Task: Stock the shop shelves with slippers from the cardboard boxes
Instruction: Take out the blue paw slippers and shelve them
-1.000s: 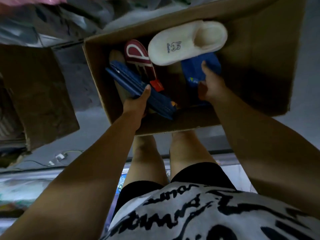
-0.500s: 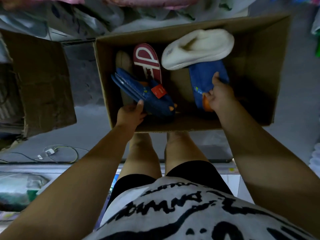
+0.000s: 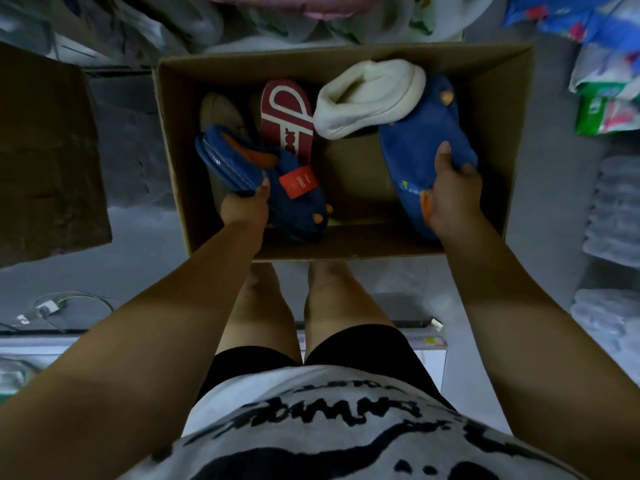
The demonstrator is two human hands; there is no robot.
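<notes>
An open cardboard box (image 3: 491,140) stands on the floor in front of my legs. Inside it my left hand (image 3: 244,207) grips a pair of blue slippers with a red tag (image 3: 273,178), lifted at the box's left. My right hand (image 3: 450,192) holds another blue slipper with orange trim (image 3: 412,147) by its sole at the right. A white fluffy slipper (image 3: 370,98) rests on that blue one. A red and white slipper (image 3: 287,119) and a beige slipper (image 3: 216,112) lie on the box bottom.
A second cardboard box (image 3: 45,161) stands to the left. Packaged goods in plastic (image 3: 609,81) crowd the right side and the far edge. A cable and plug (image 3: 48,308) lie on the grey floor at the left. A low white shelf edge (image 3: 429,341) is behind my legs.
Both hands have drawn back toward me, pulling the blue slippers to the near side of the box. The white slipper has tipped over onto the right blue slipper.
</notes>
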